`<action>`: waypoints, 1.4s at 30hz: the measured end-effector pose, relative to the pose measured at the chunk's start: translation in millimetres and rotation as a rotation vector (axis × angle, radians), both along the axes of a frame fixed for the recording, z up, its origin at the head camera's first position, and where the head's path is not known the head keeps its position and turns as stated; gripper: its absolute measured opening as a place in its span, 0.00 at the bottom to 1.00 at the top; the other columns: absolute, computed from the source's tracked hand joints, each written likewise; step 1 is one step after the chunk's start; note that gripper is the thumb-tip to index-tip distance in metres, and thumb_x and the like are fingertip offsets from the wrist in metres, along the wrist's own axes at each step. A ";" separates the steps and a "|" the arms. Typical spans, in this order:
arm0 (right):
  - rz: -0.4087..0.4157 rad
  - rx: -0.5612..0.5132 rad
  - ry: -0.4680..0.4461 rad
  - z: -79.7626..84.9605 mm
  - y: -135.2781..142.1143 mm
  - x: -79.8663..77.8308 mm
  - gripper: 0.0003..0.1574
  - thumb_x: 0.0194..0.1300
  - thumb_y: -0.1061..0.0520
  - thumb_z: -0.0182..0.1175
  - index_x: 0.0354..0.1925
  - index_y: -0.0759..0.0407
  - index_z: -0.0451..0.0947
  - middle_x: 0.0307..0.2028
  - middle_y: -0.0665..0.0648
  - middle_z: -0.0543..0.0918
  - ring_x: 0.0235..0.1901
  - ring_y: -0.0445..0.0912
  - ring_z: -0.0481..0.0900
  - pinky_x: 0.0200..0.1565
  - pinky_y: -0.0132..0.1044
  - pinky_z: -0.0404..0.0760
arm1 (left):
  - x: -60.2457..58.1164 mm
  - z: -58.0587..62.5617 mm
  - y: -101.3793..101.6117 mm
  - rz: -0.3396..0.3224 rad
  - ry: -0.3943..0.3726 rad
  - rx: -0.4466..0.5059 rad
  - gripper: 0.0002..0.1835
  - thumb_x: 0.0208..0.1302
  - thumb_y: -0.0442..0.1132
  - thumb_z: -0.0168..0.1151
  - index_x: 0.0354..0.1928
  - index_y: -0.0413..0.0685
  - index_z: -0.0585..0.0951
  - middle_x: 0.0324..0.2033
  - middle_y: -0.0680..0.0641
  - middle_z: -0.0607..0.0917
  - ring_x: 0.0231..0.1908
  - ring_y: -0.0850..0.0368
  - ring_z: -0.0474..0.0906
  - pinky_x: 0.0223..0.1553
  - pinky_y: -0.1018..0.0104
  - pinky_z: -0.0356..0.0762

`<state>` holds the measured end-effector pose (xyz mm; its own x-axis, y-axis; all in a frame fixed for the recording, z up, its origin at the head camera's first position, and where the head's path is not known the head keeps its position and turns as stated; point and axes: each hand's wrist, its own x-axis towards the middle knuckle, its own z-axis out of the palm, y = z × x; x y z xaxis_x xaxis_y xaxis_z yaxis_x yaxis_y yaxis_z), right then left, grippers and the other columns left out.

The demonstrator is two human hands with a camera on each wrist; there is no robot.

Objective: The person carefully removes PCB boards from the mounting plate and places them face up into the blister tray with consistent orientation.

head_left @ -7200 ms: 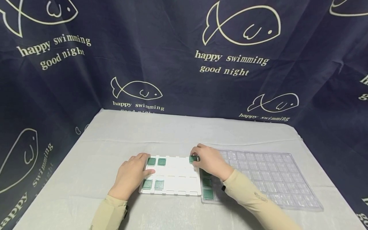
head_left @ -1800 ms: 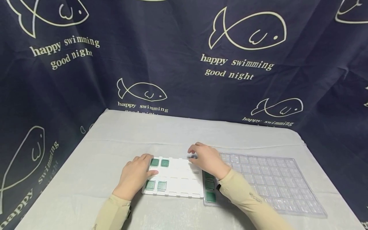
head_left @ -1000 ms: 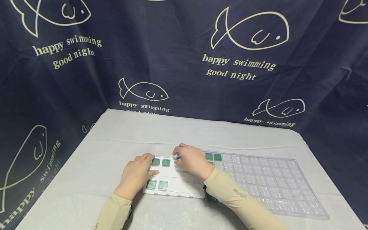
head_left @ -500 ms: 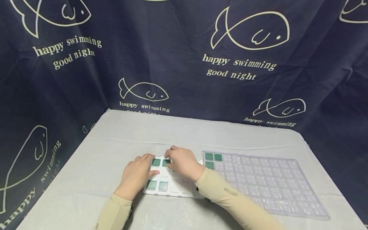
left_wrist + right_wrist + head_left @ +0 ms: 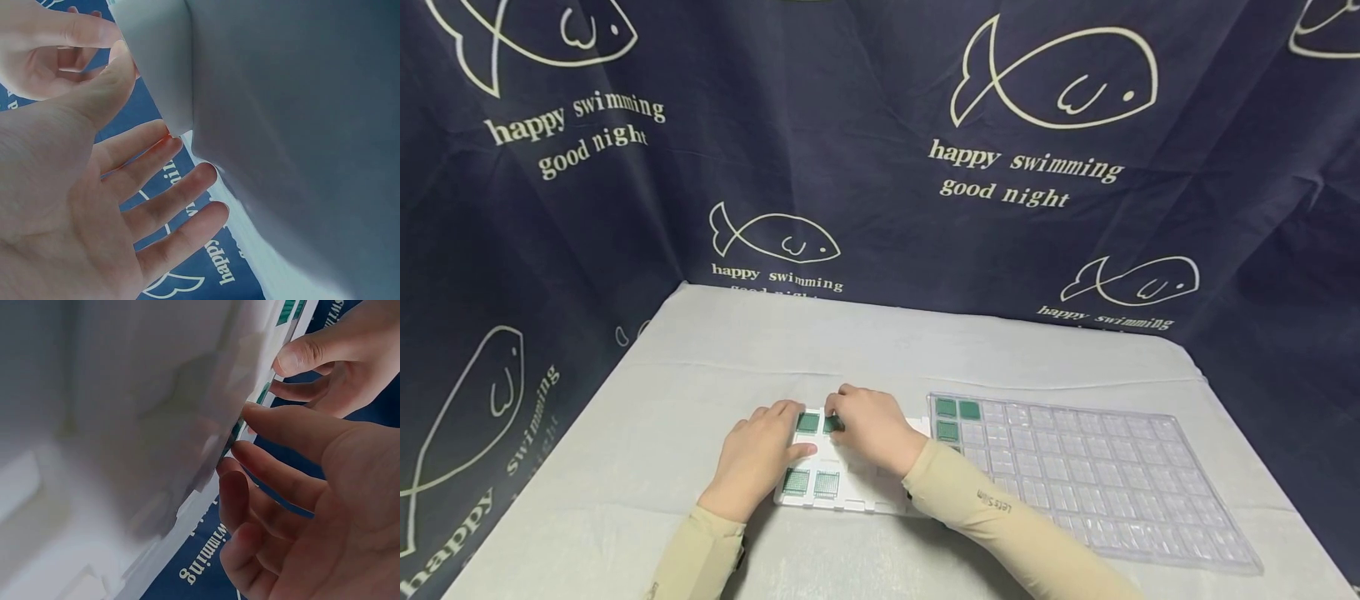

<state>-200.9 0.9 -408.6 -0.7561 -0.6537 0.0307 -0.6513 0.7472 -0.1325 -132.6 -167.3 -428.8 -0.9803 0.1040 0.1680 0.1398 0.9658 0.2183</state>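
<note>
A white slotted tray point(image 5: 827, 452) lies on the table, partly covered by both hands. At its left edge rests my left hand point(image 5: 754, 454), thumb on top; the left wrist view shows straight fingers point(image 5: 181, 194) along the edge. My right hand point(image 5: 874, 425) pinches a small green circuit board point(image 5: 832, 423) between thumb and index finger, at the second slot of the far row. Its edge shows as a dark green strip point(image 5: 234, 434) in the right wrist view. Other green boards point(image 5: 807, 422) sit in the far-left slot and in two near slots point(image 5: 827, 483).
A clear plastic tray point(image 5: 1090, 475) with many compartments lies to the right, close against the white tray. Green boards point(image 5: 969, 410) occupy several of its left compartments; my right sleeve point(image 5: 1000, 517) crosses its near-left part. Behind the table hangs a dark blue fish-print curtain point(image 5: 880, 167).
My right hand, with nothing visible in its fingers, has moved left across the white tray from its right side and now pinches the second far board. My left hand stays on the tray's left edge.
</note>
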 end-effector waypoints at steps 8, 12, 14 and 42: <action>0.005 -0.004 0.019 -1.6 0.0 0.2 0.18 0.58 0.51 0.75 0.46 0.51 0.85 0.38 0.49 0.86 0.34 0.43 0.85 0.30 0.34 0.80 | 0.8 0.7 0.2 -0.002 -0.003 0.003 0.34 0.56 0.55 0.73 0.60 0.42 0.79 0.55 0.45 0.86 0.50 0.44 0.83 0.40 0.50 0.82; -0.008 0.000 0.022 -1.7 -0.2 0.0 0.17 0.58 0.51 0.75 0.45 0.52 0.85 0.37 0.49 0.86 0.34 0.44 0.85 0.30 0.35 0.81 | 1.0 0.6 0.2 -0.006 0.010 -0.001 0.34 0.55 0.55 0.74 0.60 0.42 0.80 0.55 0.44 0.86 0.49 0.44 0.84 0.39 0.50 0.83; -0.014 0.005 0.020 -1.8 -0.4 -0.3 0.17 0.58 0.51 0.75 0.45 0.52 0.85 0.37 0.50 0.86 0.35 0.44 0.85 0.31 0.35 0.81 | 1.0 0.5 0.2 -0.007 0.014 -0.002 0.34 0.55 0.55 0.74 0.59 0.42 0.80 0.54 0.44 0.86 0.49 0.44 0.84 0.39 0.51 0.83; 0.003 0.020 0.081 3.0 2.3 -1.9 0.16 0.57 0.53 0.75 0.45 0.51 0.86 0.39 0.50 0.87 0.36 0.46 0.87 0.33 0.38 0.85 | -0.8 -0.4 0.1 -0.011 0.033 -0.014 0.34 0.54 0.55 0.74 0.59 0.42 0.80 0.54 0.44 0.86 0.48 0.44 0.84 0.37 0.51 0.83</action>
